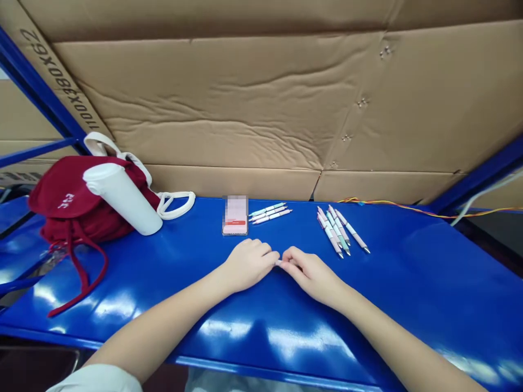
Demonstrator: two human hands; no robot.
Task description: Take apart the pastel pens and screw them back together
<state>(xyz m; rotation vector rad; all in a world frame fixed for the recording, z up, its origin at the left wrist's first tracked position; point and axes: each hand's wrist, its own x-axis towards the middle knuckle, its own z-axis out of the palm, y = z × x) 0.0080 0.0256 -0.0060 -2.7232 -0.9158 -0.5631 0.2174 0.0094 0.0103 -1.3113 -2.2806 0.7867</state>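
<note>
My left hand [252, 265] and my right hand [314, 273] meet over the middle of the blue table, fingers closed. Between their fingertips shows a short bit of a slim, pale pen [278, 262]; the rest is hidden inside the hands. Just beyond them lie three pastel pens [269, 213] side by side. To the right of these is a loose bunch of several pink, white and green pens [337, 231], their metal tips pointing towards me. A phone [236, 216] with a lit, partly blurred screen lies left of the three pens.
A dark red bag [81, 201] with white straps sits at the left. A white bottle [125, 198] leans against it. Brown cardboard [229, 109] stands behind the blue table [408, 272]. Thin yellow and red wires [392, 204] run along the back right edge.
</note>
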